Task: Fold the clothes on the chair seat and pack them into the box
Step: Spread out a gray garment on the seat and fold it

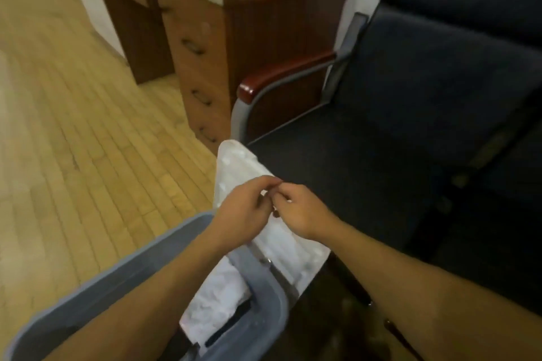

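Fingers (271,184) of the left hand (243,208) curl inward and meet those of the right hand (299,211) just over the front left corner of the chair seat (396,132). Whether they pinch a fold of cloth or only touch each other is too blurred to tell. Under both hands a white garment (234,164) hangs off that corner of the seat and trails down over the rim of the grey box (264,272), with more white cloth (217,296) already lying inside against the box's right wall.

Such cloth looks light, thin and limp; it should sag wherever it is not held and slip off the seat edge under its own weight. Taking it by two corners or along a hem, hands spread apart, would probably keep it flat enough to fold. It is unlikely to be fragile.

Both forearms reach forward from the lower edge of view, the left one crossing above the open box, wrists angled toward each other, knuckles up.
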Motion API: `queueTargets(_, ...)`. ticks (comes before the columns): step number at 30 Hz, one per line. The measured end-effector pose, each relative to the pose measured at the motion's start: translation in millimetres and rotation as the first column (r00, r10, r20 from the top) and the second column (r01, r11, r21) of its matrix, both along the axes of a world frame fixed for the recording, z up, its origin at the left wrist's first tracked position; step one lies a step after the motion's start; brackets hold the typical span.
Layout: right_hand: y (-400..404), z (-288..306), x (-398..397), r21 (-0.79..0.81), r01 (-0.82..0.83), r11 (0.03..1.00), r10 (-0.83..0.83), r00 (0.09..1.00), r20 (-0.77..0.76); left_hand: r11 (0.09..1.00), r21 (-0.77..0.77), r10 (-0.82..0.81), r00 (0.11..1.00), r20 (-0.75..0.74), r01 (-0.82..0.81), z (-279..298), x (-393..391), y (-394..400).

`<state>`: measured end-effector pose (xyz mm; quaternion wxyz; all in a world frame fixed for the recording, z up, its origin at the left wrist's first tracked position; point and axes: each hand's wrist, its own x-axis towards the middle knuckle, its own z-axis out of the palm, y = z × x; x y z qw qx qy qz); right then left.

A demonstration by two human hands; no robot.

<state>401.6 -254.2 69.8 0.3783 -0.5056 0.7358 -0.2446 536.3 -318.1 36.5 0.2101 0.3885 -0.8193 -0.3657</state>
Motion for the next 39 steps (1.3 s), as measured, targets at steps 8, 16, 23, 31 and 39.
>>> queueTargets(8,227,136,-183,-0.153,0.384,0.911,-0.404,0.906,-0.129,0.872,-0.062,-0.489,0.859,-0.152,0.485,147,-215,174)
queueTargets(16,570,63,-365,-0.164,0.87,0.465,-0.883,0.442,-0.156,0.446,0.009,-0.891,0.443,0.101,0.895,112,-495,471)
queueTargets(23,771,-47,-430,-0.101,0.977,0.188,-0.809,0.096,-0.579,0.262,-0.1,-0.884,0.28,0.375,0.96,-20,-623,657)
queueTargets(31,814,-73,-487,-0.176,0.965,0.196,-0.717,0.018,-0.697,0.232,-0.192,-0.653,0.299,0.696,0.953,-72,-702,660)
queueTargets(39,786,-77,-486,-0.177,0.94,0.291,-0.739,0.103,-0.666,0.257,-0.238,-0.735,0.35,0.581,0.937,-78,-695,653)
